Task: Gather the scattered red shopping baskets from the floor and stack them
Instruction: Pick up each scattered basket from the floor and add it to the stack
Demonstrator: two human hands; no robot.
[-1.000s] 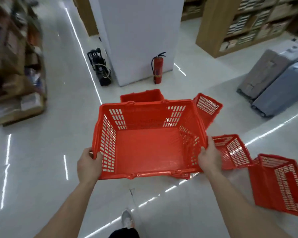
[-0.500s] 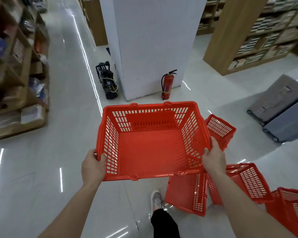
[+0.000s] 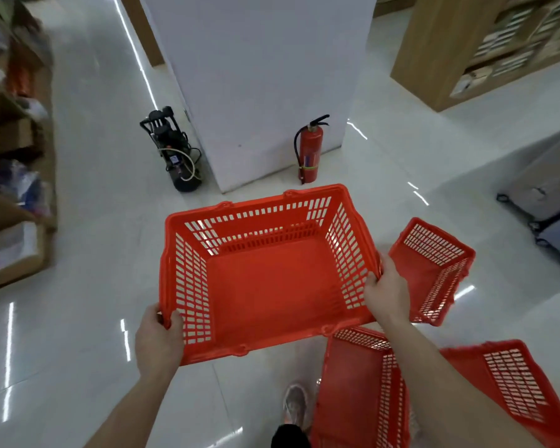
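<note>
- Left hand clamps the near-left corner of a red basket; right hand grips its right rim, fingers curled over the edge.
- Basket held above the floor, open side up, long axis left-right, far end tipped up & turned slightly clockwise vs. 0.5 s ago.
- Three more baskets lie on the floor to the right: one beside the right hand, two nearer.
- Fire extinguisher now closer ahead.

left shelves blurred, suitcases cropped right, lower baskets partly hidden
</note>
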